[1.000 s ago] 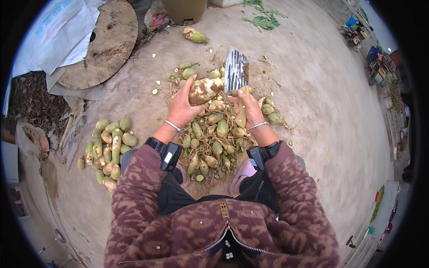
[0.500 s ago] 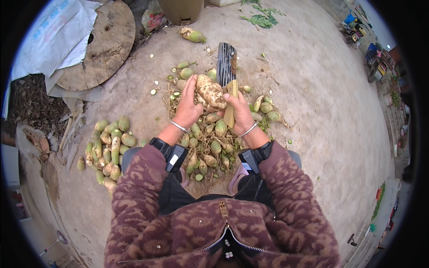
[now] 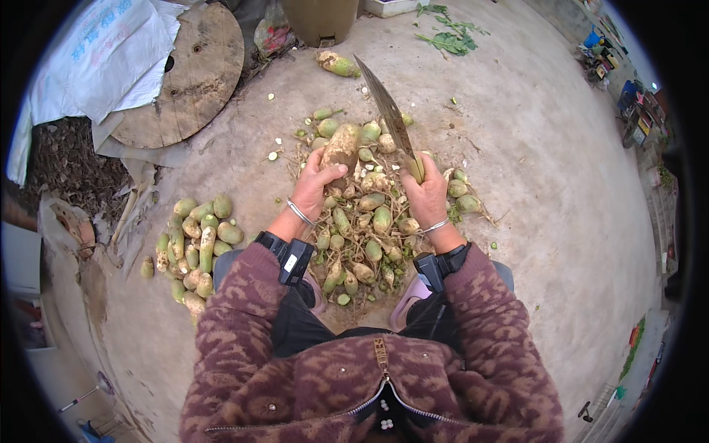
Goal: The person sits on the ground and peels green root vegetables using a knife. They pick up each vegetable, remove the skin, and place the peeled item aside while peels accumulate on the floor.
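Observation:
My left hand (image 3: 314,184) is closed round a large, soil-smeared radish (image 3: 342,148), which stands up out of its grip above the pile. In my right hand (image 3: 426,193) is the handle of a cleaver (image 3: 391,114), its wide blade seen nearly edge-on and slanting up to the far left. Blade and radish are apart. Between and below both hands lies a heap of green and pale radishes (image 3: 373,251) with stringy roots and bits of leaf. Small cut slices are scattered at the heap's far left.
A second pile of radishes (image 3: 199,247) lies on the concrete to the left. One lone radish (image 3: 337,64) sits beyond the heap, near a brown bin (image 3: 319,22). A wooden cable reel disc (image 3: 188,88) with white sacking is at far left; green leaves (image 3: 452,40) lie far off.
My hands have moved apart. The cleaver has turned from flat-on to edge-on and away from the radish, which now stands more upright in my left hand. The whole view has shifted slightly.

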A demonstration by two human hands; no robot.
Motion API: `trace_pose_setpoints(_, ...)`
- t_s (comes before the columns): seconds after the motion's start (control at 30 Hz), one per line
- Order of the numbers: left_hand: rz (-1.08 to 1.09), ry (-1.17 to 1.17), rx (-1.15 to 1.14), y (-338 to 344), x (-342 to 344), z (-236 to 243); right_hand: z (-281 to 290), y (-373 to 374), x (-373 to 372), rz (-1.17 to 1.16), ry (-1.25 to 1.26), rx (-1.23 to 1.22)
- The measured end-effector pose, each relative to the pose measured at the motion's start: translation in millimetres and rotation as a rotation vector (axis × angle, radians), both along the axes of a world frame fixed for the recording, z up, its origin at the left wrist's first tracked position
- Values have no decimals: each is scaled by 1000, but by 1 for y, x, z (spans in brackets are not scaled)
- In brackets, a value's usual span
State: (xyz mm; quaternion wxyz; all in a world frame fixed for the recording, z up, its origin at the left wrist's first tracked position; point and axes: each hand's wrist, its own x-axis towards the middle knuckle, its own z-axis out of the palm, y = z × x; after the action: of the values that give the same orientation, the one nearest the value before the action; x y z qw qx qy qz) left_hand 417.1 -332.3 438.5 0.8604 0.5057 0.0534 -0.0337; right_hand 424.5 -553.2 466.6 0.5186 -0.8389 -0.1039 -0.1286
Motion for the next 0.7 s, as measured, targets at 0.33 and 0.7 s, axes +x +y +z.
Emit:
trace_pose_setpoints(0.33, -134, -68, 84, 19, -12, 5, 6, -8, -6, 157, -456, -338)
trace_pose_setpoints(0.7, -122, -92, 117, 18, -12, 6, 4, -8, -4, 154, -428, -308)
